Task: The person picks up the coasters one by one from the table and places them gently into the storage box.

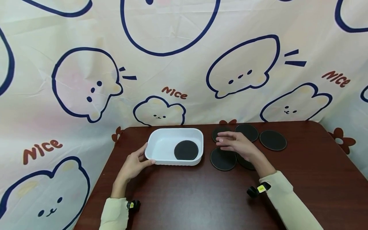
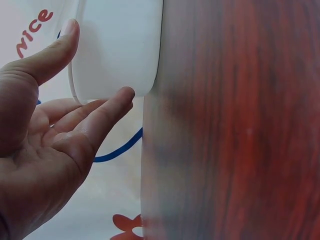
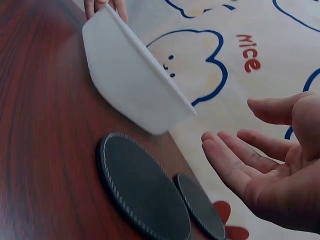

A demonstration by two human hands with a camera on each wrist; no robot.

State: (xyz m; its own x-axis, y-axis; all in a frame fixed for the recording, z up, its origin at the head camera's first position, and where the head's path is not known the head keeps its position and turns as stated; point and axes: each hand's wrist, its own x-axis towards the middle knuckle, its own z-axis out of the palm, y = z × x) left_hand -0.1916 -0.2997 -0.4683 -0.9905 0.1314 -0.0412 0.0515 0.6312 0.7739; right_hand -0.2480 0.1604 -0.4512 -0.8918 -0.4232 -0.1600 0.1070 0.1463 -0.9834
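Observation:
My left hand [image 1: 133, 165] grips the left end of a white rectangular plastic tub [image 1: 172, 162], its thumb by the front corner of the rim and its fingers along the side. Inside the tub, toward the right, lies a round black coaster [image 1: 186, 150]. Above several similar coasters on the table, my right hand [image 1: 238, 144] hovers with fingers extended and nothing held. The nearest of these, a stitched-edge coaster [image 3: 145, 187], shows below that hand in the right wrist view. My hand and wrist partly cover a back coaster [image 1: 219, 130] and a front one [image 1: 245, 163].
A dark reddish-brown table [image 1: 184, 198] bears everything. More black coasters lie at the back right, including one [image 1: 273, 140] farthest right. A cream cloth [image 1: 172, 73] with blue cartoon outlines hangs directly behind the table's back edge and along its sides.

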